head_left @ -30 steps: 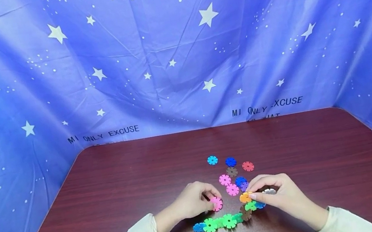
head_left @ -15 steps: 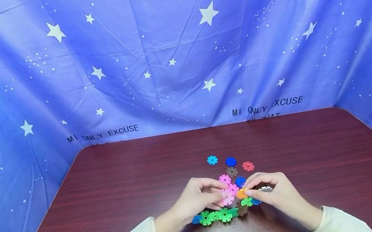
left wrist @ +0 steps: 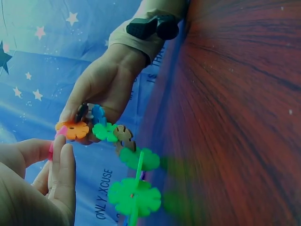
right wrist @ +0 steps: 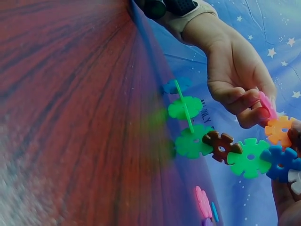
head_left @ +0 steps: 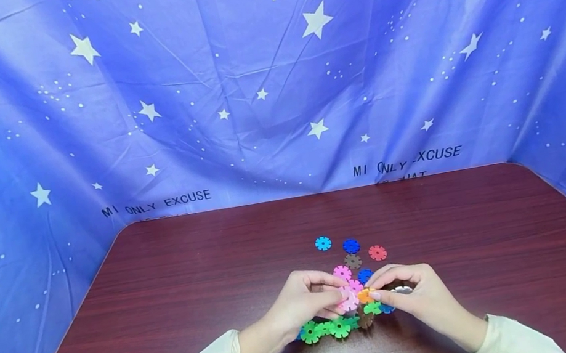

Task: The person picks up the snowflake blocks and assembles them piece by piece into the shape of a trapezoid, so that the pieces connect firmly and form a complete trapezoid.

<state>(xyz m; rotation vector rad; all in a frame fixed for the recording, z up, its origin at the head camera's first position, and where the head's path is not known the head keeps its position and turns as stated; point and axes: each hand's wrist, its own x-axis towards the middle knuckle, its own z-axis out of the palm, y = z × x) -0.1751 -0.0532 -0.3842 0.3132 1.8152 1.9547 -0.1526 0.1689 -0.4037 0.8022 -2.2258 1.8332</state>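
Left grip (head_left: 300,300): pinches pink plastic flower (head_left: 350,300)
Right grip (head_left: 420,289): pinches orange plastic flower (head_left: 365,296)
Flowers: likely light, stiff; hold edges

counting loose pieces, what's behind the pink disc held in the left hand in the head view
Part of a second pink disc shows behind the held pink disc, with a third pink disc farther back. The second's lower part is covered; anything else there cannot be seen.

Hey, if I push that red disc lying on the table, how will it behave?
The red disc would probably slide rather than roll, since it lies flat on the table. It's likely light, being smaller than the right hand. Its notched rim may make it easier to grip.
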